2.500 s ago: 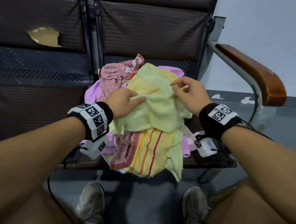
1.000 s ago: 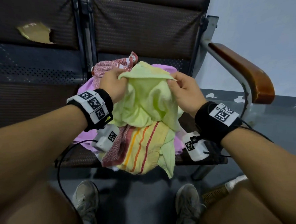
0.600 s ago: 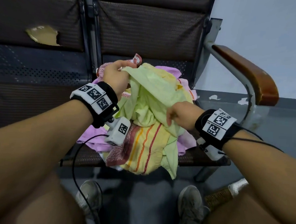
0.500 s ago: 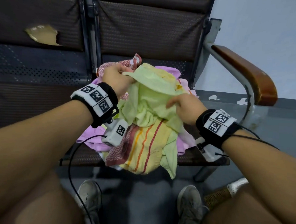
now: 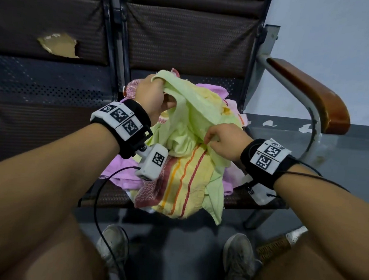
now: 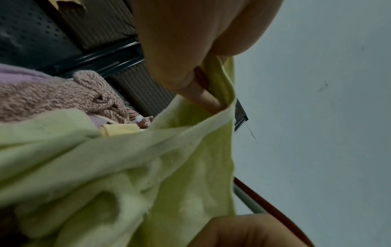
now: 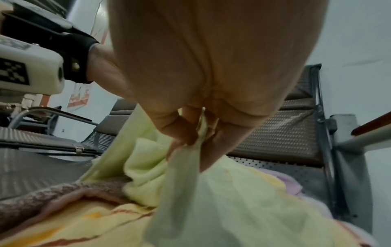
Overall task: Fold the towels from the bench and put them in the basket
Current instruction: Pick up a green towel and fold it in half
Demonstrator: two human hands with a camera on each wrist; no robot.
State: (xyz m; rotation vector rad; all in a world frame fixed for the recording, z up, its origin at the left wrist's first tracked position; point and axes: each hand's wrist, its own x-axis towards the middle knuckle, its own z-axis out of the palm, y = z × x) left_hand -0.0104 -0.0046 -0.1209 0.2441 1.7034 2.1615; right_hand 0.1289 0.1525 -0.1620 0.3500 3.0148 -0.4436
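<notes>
A light green towel point(image 5: 193, 119) lies on top of a pile of towels on the bench seat point(image 5: 112, 191). My left hand point(image 5: 154, 89) grips a corner of it and holds that corner up at the back of the pile; in the left wrist view the left hand point(image 6: 203, 93) has fingers curled round the green towel's hem point(image 6: 190, 133). My right hand point(image 5: 220, 139) pinches another edge lower down, toward the front right. In the right wrist view the right hand point(image 7: 196, 137) has the green towel point(image 7: 190, 167) between its fingertips. Under it lie a yellow striped towel point(image 5: 183, 182), a pink patterned one point(image 5: 133, 88) and a lilac one point(image 5: 118, 168).
The bench has a dark mesh backrest point(image 5: 184, 37) and a wooden armrest point(image 5: 309, 97) on the right. A torn spot point(image 5: 58, 45) marks the left seat's back. My shoes point(image 5: 113, 247) stand on the grey floor below. A woven brown thing point(image 5: 274, 247) shows at the lower right.
Both hands took the green towel off the pile's top. The left hand lifted its corner up and back; the right hand let go, moved down and pinched a lower edge.
</notes>
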